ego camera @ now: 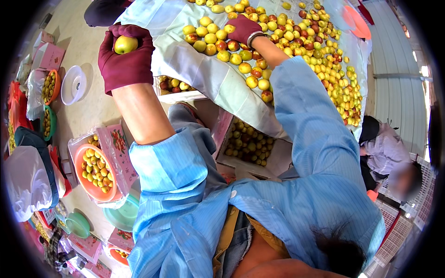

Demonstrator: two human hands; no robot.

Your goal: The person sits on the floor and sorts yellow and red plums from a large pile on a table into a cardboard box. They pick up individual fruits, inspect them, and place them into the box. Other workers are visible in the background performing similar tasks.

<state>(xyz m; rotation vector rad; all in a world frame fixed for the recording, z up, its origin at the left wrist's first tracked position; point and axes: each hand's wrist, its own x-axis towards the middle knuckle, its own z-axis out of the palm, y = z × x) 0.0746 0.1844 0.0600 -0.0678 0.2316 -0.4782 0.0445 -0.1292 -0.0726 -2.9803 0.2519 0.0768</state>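
Note:
Many jujube fruits (299, 38), yellow-green with red-brown patches, lie spread over a table covered by a pale checked cloth (215, 78). My left hand (127, 57), in a maroon glove, is raised off the table's left edge, its fingers curled around one yellow-green jujube (126, 45). Among the fruits at the table's top middle is my right hand (244, 29), also in a maroon glove, with a bracelet at the wrist. Its fingertips touch a yellow jujube (229, 29); whether they grip it is hidden.
Below the table edge stand a box of darker jujubes (248, 142) and a white crate (182, 95). An orange basin of jujubes (95, 173) rests on a pink carton at left, near a green basin (123, 212). A person (386, 149) sits at right; another person (104, 13) is at top left.

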